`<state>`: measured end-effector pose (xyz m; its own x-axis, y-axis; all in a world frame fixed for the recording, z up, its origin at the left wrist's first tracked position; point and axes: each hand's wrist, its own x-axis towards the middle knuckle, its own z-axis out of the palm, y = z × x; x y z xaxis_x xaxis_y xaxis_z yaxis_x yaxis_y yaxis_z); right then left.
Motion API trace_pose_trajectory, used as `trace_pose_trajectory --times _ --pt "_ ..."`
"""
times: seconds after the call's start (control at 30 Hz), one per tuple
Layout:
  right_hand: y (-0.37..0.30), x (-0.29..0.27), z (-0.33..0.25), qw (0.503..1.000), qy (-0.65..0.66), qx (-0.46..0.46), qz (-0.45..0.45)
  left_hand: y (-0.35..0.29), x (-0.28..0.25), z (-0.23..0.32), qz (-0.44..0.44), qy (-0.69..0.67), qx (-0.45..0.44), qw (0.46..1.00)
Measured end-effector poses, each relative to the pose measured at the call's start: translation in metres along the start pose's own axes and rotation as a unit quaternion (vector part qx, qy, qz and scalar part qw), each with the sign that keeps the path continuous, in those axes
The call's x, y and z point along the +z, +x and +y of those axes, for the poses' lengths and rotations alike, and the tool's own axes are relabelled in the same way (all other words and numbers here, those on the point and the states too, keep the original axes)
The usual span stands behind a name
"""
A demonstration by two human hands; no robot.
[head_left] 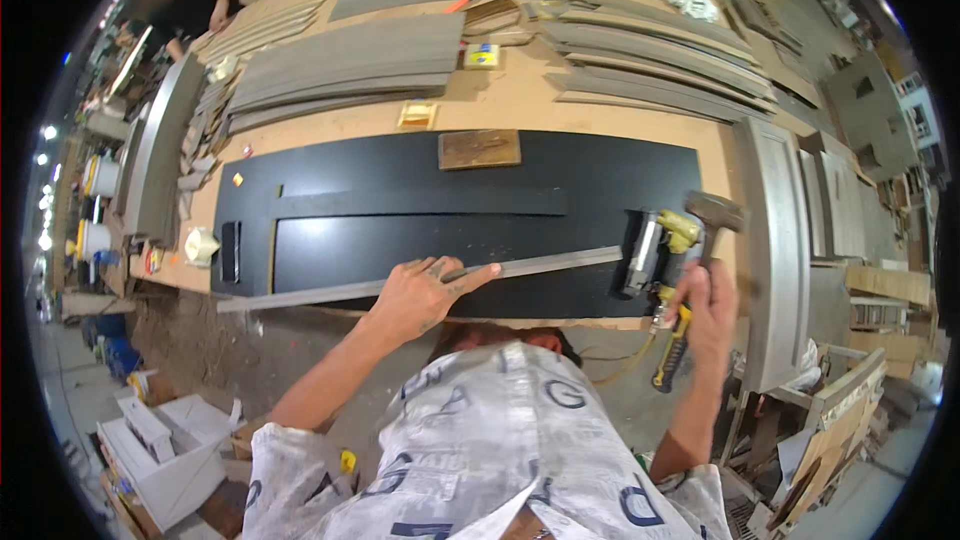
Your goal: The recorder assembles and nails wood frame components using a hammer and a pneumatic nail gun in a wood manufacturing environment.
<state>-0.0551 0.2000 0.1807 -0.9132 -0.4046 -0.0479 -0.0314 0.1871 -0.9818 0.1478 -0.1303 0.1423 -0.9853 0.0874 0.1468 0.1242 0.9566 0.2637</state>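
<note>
My left hand (415, 295) is closed on a long, narrow grey strip (560, 261), which lies slantwise over the near edge of a black panel (620, 165). Its index finger stretches along the strip. In my right hand (706, 302) is a hammer (717, 210), gripped partway down its handle, head upward. The yellow-and-black handle end hangs below the hand. Just left of the hammer, a yellow-and-silver nail gun (650, 252) rests on the panel, its air hose (625, 370) running off the near edge. A flat dark bar (420, 203) lies across the panel.
A brown wood block (480, 149) sits at the panel's far edge. Grey boards (350, 65) and more slats (660, 50) are stacked beyond. A grey framed panel (775, 250) stands at right, a tape roll (201, 246) at left. Another person (180, 0) is at far left.
</note>
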Motion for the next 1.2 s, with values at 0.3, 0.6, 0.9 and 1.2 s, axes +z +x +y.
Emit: trace_pose_trajectory --times 0.3,0.6,0.9,1.2 --pt "-0.045 0.077 -0.029 0.974 -0.153 0.003 -0.167 -0.128 -0.035 -0.055 0.067 0.042 -0.095 0.992" --pt "-0.064 0.205 -0.058 0.906 -0.293 -0.104 -0.288 -0.19 -0.039 -0.096 0.187 0.054 -0.118 0.974" --pt "-0.074 0.256 -0.065 0.814 -0.454 -0.196 -0.305 -0.19 -0.033 -0.102 0.202 0.036 -0.102 0.973" --pt "-0.071 0.201 -0.052 0.869 -0.443 -0.074 -0.207 -0.093 -0.018 -0.053 0.096 -0.056 -0.038 0.993"
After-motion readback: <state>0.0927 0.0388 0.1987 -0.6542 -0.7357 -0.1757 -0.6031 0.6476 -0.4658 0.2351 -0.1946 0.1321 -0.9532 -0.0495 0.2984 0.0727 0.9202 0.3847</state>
